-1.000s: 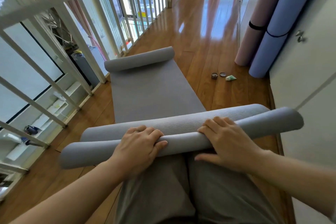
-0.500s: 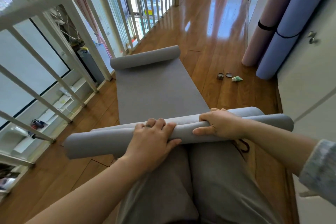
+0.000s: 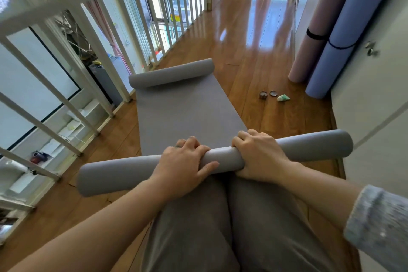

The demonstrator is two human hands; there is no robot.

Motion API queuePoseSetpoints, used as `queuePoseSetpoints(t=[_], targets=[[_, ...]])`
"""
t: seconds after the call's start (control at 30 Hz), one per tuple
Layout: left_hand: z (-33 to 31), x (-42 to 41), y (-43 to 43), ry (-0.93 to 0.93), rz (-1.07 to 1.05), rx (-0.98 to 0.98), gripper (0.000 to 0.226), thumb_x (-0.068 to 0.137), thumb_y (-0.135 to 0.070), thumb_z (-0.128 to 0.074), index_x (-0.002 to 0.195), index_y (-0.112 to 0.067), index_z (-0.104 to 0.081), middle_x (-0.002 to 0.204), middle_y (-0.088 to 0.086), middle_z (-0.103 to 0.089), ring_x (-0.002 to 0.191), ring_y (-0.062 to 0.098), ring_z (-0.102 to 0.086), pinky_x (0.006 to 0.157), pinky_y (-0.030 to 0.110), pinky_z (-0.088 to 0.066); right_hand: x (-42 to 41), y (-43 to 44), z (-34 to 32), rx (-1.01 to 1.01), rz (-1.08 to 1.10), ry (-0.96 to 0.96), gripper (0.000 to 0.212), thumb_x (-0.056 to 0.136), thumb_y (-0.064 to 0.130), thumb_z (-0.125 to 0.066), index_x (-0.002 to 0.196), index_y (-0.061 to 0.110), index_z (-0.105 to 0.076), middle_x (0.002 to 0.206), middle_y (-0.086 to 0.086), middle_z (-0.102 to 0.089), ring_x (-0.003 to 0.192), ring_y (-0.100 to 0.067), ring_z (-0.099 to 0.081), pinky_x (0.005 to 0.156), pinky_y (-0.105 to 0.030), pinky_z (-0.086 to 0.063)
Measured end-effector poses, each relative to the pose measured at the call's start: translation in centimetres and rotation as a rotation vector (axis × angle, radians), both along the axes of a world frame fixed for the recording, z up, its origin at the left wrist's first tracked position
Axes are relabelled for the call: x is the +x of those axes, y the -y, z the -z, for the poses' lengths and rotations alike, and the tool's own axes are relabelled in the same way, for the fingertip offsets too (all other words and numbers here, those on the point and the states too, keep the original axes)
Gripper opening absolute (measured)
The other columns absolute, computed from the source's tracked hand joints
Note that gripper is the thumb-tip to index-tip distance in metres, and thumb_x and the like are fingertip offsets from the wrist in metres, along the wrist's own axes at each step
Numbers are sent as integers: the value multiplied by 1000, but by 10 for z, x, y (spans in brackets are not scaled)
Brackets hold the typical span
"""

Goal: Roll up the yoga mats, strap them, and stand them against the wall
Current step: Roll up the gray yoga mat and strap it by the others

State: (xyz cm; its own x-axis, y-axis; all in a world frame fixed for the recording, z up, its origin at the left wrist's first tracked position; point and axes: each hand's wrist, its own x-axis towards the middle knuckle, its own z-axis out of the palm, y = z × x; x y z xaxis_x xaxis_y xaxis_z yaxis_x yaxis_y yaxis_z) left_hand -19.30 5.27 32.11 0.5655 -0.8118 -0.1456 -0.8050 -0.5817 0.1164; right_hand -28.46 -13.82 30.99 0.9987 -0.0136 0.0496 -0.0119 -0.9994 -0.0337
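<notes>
A grey yoga mat (image 3: 183, 112) lies on the wooden floor in front of my knees. Its near end is rolled into a tight tube (image 3: 114, 174) that runs from lower left to upper right. My left hand (image 3: 183, 165) grips the tube near its middle, fingers curled over the top. My right hand (image 3: 258, 152) grips it just to the right, fingers wrapped over the far side. The mat's far end curls up in a loose roll (image 3: 171, 73). A pink rolled mat (image 3: 318, 28) and a blue rolled mat (image 3: 346, 35), each strapped, stand against the right wall.
A white railing (image 3: 88, 35) runs along the left, with a drop behind it. Two small round tins (image 3: 268, 94) and a green tube (image 3: 283, 97) lie on the floor near the standing mats. A white door (image 3: 379, 86) is on the right.
The near roll has tightened from a doubled fold into one tube and moved forward along the mat. Both hands shifted with it, now curled over the tube.
</notes>
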Motion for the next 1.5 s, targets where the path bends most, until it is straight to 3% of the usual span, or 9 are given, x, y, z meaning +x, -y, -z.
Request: queuePoseSetpoints(t=[0.1,0.3,0.47,0.67,0.87,1.03,1.23,1.43,1.5], targets=[[13,-7,-5,159,13,-57,63,71,-62,-61,123,-28,-54,107,-3,-59,92,21,-62,75,35,-46,10,5,-9,65,-16,-137,43,73,51,-67,105,24,-58,99,7,-59,87,-11,-52,72,-27,-44],[-32,8,9,267,23,-117,51,79,-51,-60,125,-30,-47,112,-6,-58,98,15,-59,83,29,-41,26,11,-61,101,-36,-302,41,72,50,-70,99,21,-63,87,6,-63,80,-11,-60,72,-31,-54],[-67,-21,-14,250,92,-119,52,81,-50,-61,127,-33,-43,112,-10,-55,99,11,-56,84,27,-39,-12,-6,-91,111,-87,-285,39,71,55,-67,94,24,-61,82,8,-62,76,-10,-60,71,-32,-56],[-11,-69,-36,98,89,104,57,86,-43,-59,135,-29,-33,126,-1,-46,114,21,-49,93,35,-38,-59,-38,-31,109,-58,-328,49,72,62,-66,105,29,-53,101,10,-55,92,-10,-53,71,-26,-40],[4,-60,-40,32,71,107,68,80,-73,-45,132,-31,-35,124,-3,-40,117,18,-41,91,36,-42,-60,-26,-15,234,-62,-246,75,56,90,-52,102,34,-34,100,16,-40,89,-5,-42,74,-23,-35],[2,-40,-35,-150,49,10,83,67,-82,-2,127,-36,-35,122,-9,-35,117,13,-31,98,32,-29,-53,-20,-9,368,-117,-73,47,78,81,-38,88,36,-34,85,19,-36,74,0,-34,66,-14,-27],[15,-41,-31,190,182,-463,18,92,-42,-46,95,-26,-52,91,-4,-61,80,19,-60,76,37,-52,-19,-11,-19,450,-72,-268,34,84,63,-52,85,29,-51,79,11,-55,72,-7,-50,63,-19,-37],[20,-55,-41,231,125,-278,45,84,-56,-43,109,-21,-57,99,0,-66,84,21,-65,76,39,-56,-5,-6,-13,504,-37,-313,38,83,63,-55,87,25,-61,85,5,-63,78,-11,-56,66,-18,-42],[17,-49,-39,189,108,-269,47,85,-56,-42,106,-20,-63,97,-1,-67,82,20,-66,74,36,-57,-9,-9,-15,447,-50,-169,48,82,66,-49,95,22,-64,95,5,-65,83,-11,-57,69,-14,-40]])
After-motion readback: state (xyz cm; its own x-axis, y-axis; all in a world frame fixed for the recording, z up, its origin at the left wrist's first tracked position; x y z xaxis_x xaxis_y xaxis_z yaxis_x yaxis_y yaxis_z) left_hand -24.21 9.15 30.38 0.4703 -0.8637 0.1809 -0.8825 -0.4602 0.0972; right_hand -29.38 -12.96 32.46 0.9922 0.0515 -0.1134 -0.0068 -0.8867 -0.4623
